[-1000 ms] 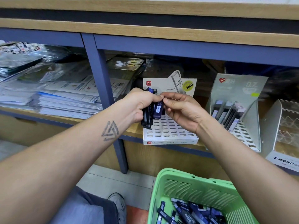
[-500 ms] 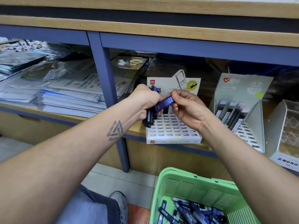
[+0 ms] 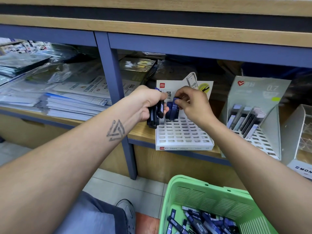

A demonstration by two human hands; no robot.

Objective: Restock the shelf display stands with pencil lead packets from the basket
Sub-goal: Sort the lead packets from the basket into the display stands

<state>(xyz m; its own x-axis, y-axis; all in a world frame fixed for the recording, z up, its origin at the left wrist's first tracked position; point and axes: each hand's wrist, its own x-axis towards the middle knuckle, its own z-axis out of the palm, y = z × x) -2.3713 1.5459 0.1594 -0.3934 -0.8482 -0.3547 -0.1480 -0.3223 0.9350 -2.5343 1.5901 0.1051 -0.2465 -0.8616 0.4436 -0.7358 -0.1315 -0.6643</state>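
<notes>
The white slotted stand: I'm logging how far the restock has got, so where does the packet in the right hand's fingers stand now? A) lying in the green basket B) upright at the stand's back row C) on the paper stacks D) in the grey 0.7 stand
B: the right hand pinches the top of a blue packet standing upright at the back row of the white slotted stand.

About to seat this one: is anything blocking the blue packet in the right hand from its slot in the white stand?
Nothing visible. The right hand pinches the blue HB 0.5 lead packet upright at the white slotted display stand's back row; slots in front lie open.
</notes>
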